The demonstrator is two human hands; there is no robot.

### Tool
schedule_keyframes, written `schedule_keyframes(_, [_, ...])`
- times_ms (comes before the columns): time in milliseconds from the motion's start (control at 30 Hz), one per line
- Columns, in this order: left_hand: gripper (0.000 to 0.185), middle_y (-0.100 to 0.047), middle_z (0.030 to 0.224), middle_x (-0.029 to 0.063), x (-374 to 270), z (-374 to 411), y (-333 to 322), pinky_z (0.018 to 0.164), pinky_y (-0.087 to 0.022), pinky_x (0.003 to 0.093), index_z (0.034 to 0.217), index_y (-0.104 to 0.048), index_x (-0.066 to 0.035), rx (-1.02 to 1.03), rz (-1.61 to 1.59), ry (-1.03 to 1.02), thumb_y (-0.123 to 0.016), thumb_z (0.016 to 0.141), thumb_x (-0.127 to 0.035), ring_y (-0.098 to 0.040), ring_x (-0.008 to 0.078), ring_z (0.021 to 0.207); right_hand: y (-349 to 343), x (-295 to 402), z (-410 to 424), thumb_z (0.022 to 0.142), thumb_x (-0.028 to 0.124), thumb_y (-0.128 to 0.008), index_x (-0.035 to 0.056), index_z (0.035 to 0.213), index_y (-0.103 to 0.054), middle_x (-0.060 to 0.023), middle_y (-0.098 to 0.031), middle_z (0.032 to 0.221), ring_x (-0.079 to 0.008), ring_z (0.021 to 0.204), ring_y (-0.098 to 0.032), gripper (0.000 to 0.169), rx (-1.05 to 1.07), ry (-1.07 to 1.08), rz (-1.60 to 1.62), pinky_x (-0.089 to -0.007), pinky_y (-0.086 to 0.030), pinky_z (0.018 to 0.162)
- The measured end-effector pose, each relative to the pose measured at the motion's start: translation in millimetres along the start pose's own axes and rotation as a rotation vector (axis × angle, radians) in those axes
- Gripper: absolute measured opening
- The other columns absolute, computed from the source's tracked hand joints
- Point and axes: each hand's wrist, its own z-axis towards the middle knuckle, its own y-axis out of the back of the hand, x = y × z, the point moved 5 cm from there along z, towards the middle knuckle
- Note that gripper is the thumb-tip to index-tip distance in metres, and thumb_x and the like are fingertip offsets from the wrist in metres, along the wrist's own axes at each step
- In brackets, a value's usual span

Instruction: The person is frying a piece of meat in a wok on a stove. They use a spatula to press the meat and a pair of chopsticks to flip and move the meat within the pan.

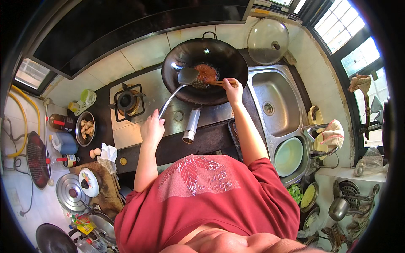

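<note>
A large dark wok (177,88) rests over the right side of the gas stove, its metal handle (191,125) pointing towards me. Reddish-brown sauce or paste (206,72) lies in the bottom, with small dark bits at its near edge. My left hand (152,127) grips the long handle of a metal wok spatula (188,76), whose blade is inside the wok, left of the sauce. With my right hand (233,91) I hold wooden chopsticks (215,83); their tips reach the food beside the spatula blade.
Left of the wok are a bare gas burner (126,100), a bowl of ginger (86,128) and eggs (95,153). At right, a steel sink (275,101) holds a pale green basin (288,156). A glass lid (268,41) leans on the back wall. A black range hood (136,25) overhangs the stove.
</note>
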Motion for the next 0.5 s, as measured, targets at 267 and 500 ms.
schedule_keyframes(267, [0.041,-0.064,0.083,0.0173,-2,16,21,0.066,-0.051,0.0426,0.119,-0.053,-0.007,-0.028,0.090,-0.132,-0.060,0.080,-0.019,-0.064,0.0329,0.077,12,14,11,0.082,0.012,-0.065,-0.0004,0.085,-0.065,-0.0043,-0.063,0.069,-0.0099,0.061,-0.058,0.012,0.042,-0.029,-0.051,-0.0233,-0.047,0.059])
schedule_keyframes(500, [0.011,-0.067,0.080,0.0165,-63,76,95,0.065,-0.053,0.0378,0.072,-0.068,-0.005,0.098,0.599,-0.369,-0.058,0.067,-0.005,-0.066,0.0296,0.075,41,42,10,0.084,0.013,-0.064,-0.0013,0.086,-0.065,-0.0049,-0.064,0.071,-0.0096,0.064,-0.059,0.015,0.036,0.075,-0.105,-0.0236,-0.047,0.061])
